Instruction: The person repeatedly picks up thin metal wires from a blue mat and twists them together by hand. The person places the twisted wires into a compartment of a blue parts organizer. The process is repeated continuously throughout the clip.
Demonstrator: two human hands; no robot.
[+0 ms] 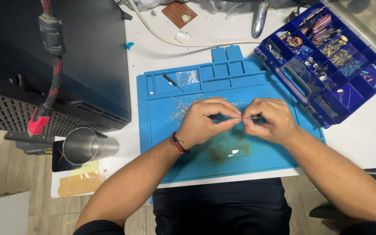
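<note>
1. A thin wire lead (244, 118) is pinched at both ends between the fingertips of the left hand (205, 122) and the right hand (268, 119), above the blue work mat (240, 156).
2. Judging by the loose pile of leads (181, 106) behind the hands, much handling remains.
3. The mat lies on a white table (362, 135); a blue parts organizer (327, 56) sits right, a steel cup (88, 146) left, and wooden floor (5, 174) shows below.

Blue mat (196, 161), darker blue organiser box (327, 117), red-and-black braided cable (54, 78)

Both hands (240, 118) pinch maybe wire (252, 117).
</note>
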